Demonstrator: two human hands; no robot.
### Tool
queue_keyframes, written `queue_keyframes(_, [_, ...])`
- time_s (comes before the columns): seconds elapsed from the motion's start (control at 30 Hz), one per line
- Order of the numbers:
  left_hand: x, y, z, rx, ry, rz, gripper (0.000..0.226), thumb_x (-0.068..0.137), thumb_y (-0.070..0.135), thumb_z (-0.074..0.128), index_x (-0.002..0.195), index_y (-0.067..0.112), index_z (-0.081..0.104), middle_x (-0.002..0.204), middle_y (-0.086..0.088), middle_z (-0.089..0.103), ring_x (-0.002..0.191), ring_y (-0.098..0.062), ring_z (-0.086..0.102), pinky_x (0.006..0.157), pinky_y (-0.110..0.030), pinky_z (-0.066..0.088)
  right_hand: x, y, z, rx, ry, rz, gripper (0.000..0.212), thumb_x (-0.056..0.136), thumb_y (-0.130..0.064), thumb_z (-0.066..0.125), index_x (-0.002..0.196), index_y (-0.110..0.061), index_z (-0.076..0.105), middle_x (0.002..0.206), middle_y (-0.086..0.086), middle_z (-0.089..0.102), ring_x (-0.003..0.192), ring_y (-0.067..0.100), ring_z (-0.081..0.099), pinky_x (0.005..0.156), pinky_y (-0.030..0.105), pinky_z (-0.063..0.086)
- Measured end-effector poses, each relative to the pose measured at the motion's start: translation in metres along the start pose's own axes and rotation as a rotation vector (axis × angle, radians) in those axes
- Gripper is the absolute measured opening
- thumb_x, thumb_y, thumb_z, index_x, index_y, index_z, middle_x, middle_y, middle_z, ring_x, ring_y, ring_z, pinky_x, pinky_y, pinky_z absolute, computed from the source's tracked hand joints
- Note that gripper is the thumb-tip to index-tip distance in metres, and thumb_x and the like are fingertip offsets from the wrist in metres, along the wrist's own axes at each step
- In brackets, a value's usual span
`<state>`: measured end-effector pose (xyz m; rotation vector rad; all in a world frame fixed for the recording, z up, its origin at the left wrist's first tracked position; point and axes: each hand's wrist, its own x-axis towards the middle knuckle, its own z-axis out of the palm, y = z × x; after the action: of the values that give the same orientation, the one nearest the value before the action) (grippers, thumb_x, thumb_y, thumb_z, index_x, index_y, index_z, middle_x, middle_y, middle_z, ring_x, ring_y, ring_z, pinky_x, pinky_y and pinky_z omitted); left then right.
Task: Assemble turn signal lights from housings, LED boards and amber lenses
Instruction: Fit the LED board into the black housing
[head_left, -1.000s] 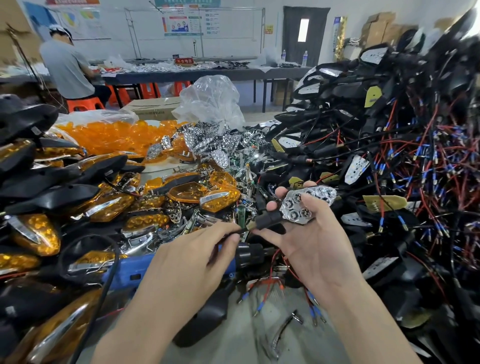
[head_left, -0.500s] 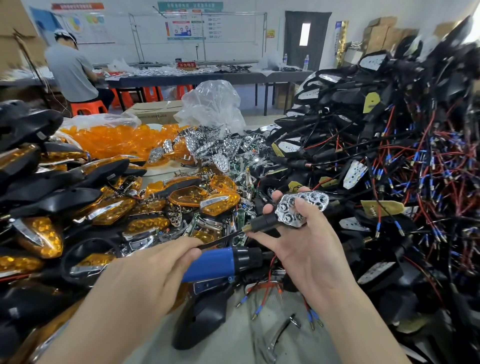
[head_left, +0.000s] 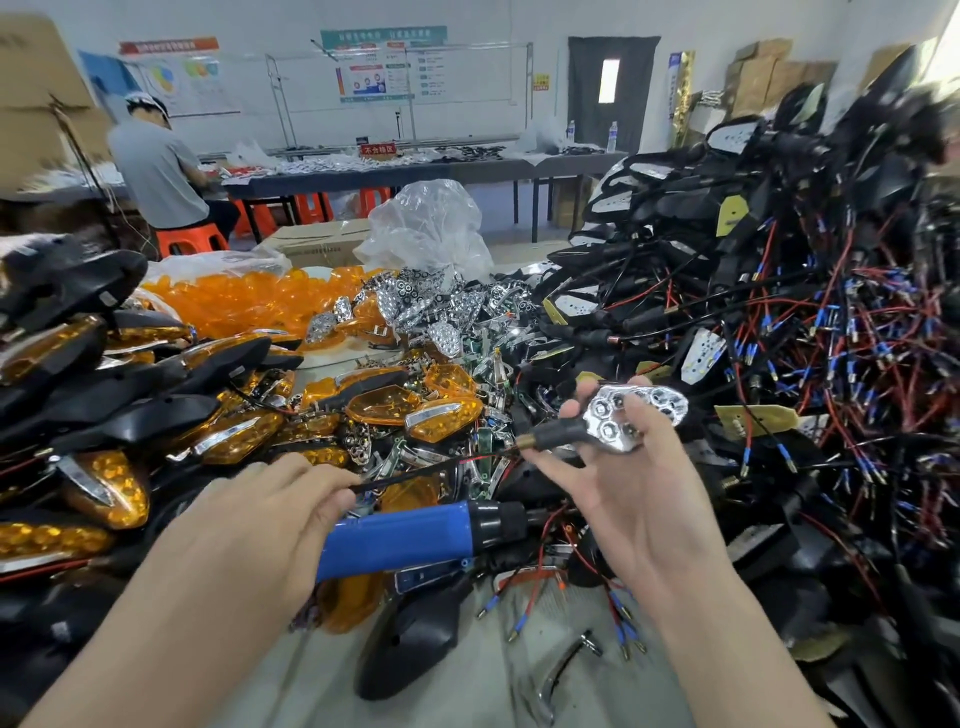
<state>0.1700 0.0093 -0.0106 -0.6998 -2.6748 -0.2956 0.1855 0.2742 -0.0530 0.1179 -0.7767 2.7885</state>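
Head | left hand (head_left: 260, 519) pinches wire (head_left: 415, 472) | right hand (head_left: 641, 504) grips reflector (head_left: 631, 415) | sign (head_left: 378, 149): 不合格区

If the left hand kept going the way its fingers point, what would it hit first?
Probably the black stem of the light unit the right hand holds, though depth is unclear.

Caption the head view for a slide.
Right hand holds a chrome reflector on its black stem; left hand pinches the wire, above a blue tool.
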Motion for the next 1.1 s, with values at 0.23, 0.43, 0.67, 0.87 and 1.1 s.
queue_keyframes(0.23, [0.007, 0.051, 0.051, -0.041, 0.078, 0.123, 0.042, 0.096, 0.041, 0.039, 0.120, 0.022, 0.068, 0.103, 0.009, 0.071, 0.094, -0.016, 0.068, 0.093, -0.026, 0.039, -0.003, 0.019, 0.002, -0.036, -0.035, 0.045, 0.008, 0.100, -0.014, 0.055, 0.103, -0.021, 0.060, 0.110, 0.012, 0.069, 0.087, 0.026, 0.068, 0.081, 0.062, 0.055])
queue_keyframes(0.43, [0.006, 0.044, 0.074, -0.087, 0.264, 0.162, 0.034, 0.097, 0.031, 0.043, 0.101, 0.016, 0.073, 0.084, 0.008, 0.067, 0.071, -0.014, 0.063, 0.071, -0.025, 0.038, -0.003, 0.020, 0.004, -0.115, -0.103, 0.056, 0.016, 0.093, -0.013, 0.061, 0.102, -0.027, 0.062, 0.109, 0.014, 0.068, 0.088, 0.028, 0.067, 0.085, 0.062, 0.055])
queue_keyframes(0.67, [0.006, 0.038, 0.077, -0.106, 0.344, 0.170, 0.030, 0.096, 0.029, 0.045, 0.096, 0.016, 0.071, 0.081, 0.008, 0.065, 0.078, -0.013, 0.048, 0.073, -0.025, 0.037, -0.004, 0.022, 0.005, -0.101, -0.152, 0.081, 0.018, 0.098, -0.011, 0.057, 0.107, -0.026, 0.061, 0.111, 0.015, 0.066, 0.089, 0.029, 0.065, 0.083, 0.058, 0.054])
queue_keyframes(0.87, [0.005, 0.039, 0.080, -0.131, 0.372, 0.178, 0.029, 0.095, 0.029, 0.046, 0.096, 0.015, 0.071, 0.084, 0.007, 0.068, 0.081, -0.011, 0.049, 0.074, -0.024, 0.039, -0.005, 0.025, 0.007, -0.124, -0.144, 0.080, 0.020, 0.095, -0.012, 0.057, 0.103, -0.029, 0.065, 0.107, 0.013, 0.069, 0.087, 0.028, 0.067, 0.081, 0.058, 0.055])
queue_keyframes(1.1, [0.004, 0.042, 0.078, -0.165, 0.383, 0.175, 0.029, 0.095, 0.029, 0.045, 0.095, 0.014, 0.071, 0.083, 0.007, 0.069, 0.081, -0.010, 0.048, 0.073, -0.024, 0.038, -0.008, 0.024, 0.009, -0.146, -0.138, 0.073, 0.019, 0.096, -0.013, 0.058, 0.105, -0.028, 0.065, 0.108, 0.014, 0.068, 0.090, 0.030, 0.066, 0.082, 0.057, 0.055])
